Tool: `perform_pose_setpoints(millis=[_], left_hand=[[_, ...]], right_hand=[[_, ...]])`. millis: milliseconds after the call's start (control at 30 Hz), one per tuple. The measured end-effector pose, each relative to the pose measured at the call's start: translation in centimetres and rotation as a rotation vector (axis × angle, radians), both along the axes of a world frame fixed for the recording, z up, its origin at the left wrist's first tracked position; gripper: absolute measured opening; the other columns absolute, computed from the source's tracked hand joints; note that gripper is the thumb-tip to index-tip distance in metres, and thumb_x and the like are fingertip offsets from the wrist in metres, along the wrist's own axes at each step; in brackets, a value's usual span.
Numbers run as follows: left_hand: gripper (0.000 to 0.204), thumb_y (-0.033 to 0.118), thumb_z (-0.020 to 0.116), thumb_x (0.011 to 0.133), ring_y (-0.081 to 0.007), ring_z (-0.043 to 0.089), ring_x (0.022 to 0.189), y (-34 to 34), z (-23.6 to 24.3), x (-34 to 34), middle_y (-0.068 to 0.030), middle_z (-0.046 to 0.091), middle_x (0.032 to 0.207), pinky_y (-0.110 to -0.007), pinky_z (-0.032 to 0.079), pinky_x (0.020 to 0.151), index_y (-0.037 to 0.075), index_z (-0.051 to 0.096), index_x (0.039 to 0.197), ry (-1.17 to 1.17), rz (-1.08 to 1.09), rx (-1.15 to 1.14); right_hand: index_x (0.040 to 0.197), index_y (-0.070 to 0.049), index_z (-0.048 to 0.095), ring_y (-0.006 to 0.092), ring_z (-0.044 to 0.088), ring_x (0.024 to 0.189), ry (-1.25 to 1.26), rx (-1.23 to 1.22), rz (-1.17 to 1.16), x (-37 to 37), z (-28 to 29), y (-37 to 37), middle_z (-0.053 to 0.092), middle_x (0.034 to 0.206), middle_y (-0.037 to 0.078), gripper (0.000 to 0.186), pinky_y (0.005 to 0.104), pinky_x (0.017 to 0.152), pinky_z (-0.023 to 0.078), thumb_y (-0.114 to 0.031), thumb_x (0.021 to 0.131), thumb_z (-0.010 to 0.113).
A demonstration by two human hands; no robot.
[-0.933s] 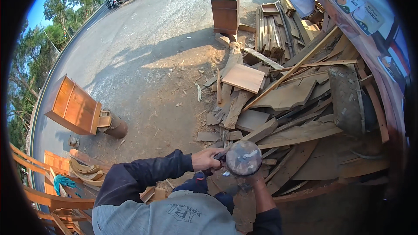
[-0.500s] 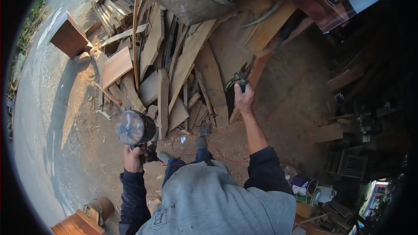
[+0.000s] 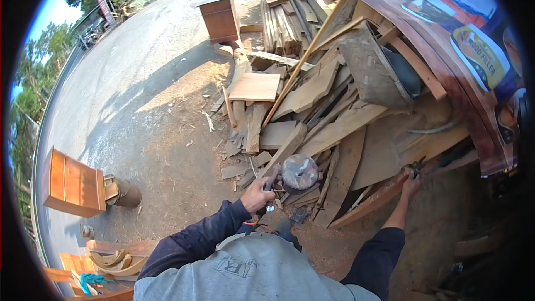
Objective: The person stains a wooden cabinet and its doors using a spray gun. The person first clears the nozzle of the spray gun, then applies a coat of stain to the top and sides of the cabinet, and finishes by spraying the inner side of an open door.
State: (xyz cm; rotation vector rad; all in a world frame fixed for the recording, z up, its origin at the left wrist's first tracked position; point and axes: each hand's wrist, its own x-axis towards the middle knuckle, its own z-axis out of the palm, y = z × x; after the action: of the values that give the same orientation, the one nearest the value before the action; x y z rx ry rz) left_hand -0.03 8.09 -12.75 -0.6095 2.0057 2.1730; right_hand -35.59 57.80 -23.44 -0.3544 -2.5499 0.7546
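A big scrap pile (image 3: 334, 111) of planks is sprawling ahead and to the right, and a long reddish plank (image 3: 373, 203) is lying along its near edge, running up to the right. The right hand (image 3: 411, 183) is gripping a small dark tool right at that plank's upper end, so it's the nearer hand. The left hand (image 3: 257, 195) is wrapping around a grinder (image 3: 299, 171), disc just right of the hand, over the boards.

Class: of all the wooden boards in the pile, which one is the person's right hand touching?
The long reddish plank at the pile's near edge; the right hand meets its upper end.
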Motion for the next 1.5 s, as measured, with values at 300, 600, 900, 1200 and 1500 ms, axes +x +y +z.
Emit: perform_pose_setpoints(millis=[300,600,900,1200,1500], left_hand=[[0.035,0.013,0.062,0.084,-0.0175,0.058,0.074,5.2,0.9,-3.1,-0.0085,0.061,0.091,-0.033,0.049,0.068,-0.001,0.055,0.115,-0.018,0.075,-0.005],[0.046,0.033,0.061,0.088,-0.0387,0.061,0.091,12.8,-3.4,-10.8,-0.0263,0.060,0.095,-0.048,0.048,0.083,-0.007,0.052,0.108,-0.018,-0.060,-0.075],[0.071,0.052,0.058,0.090,-0.0490,0.044,0.135,19.8,2.2,-13.3,-0.0288,0.041,0.142,-0.054,0.037,0.112,-0.001,0.055,0.137,-0.118,-0.709,-0.526],[0.091,0.070,0.058,0.086,-0.0446,0.043,0.133,19.0,1.9,-15.7,-0.0268,0.044,0.145,-0.057,0.036,0.107,-0.007,0.058,0.135,0.194,-0.754,-0.635],[0.040,0.026,0.048,0.109,-0.0173,0.059,0.115,16.6,-2.9,-15.2,-0.0069,0.065,0.127,-0.032,0.044,0.102,0.003,0.055,0.141,-0.028,-0.606,0.418]], right_hand=[[0.144,-0.002,0.051,0.0417,0.060,0.116,0.034,-0.086,-0.016,2.9,0.2,-1.8,0.057,0.132,0.026,0.046,0.0483,0.094,0.049,-0.026,0.105,0.054],[0.159,-0.003,0.023,0.0411,0.041,0.142,-0.072,-0.321,1.041,29.3,7.3,-23.4,0.032,0.156,0.026,0.097,0.0512,0.113,0.039,-0.024,0.083,0.079],[0.131,0.003,0.053,0.0241,0.061,0.115,0.178,-0.872,0.451,28.3,2.3,-21.9,0.063,0.128,0.015,0.045,0.0372,0.101,0.046,-0.002,0.090,0.069],[0.120,0.001,0.063,0.0247,0.066,0.104,0.326,-0.469,0.236,25.6,6.4,-21.9,0.069,0.111,0.014,0.033,0.0385,0.089,0.051,-0.013,0.091,0.072],[0.129,0.006,0.059,0.0257,0.070,0.102,0.372,-0.506,0.049,22.1,10.9,-20.2,0.070,0.115,0.016,0.039,0.0380,0.086,0.055,0.002,0.091,0.062]])
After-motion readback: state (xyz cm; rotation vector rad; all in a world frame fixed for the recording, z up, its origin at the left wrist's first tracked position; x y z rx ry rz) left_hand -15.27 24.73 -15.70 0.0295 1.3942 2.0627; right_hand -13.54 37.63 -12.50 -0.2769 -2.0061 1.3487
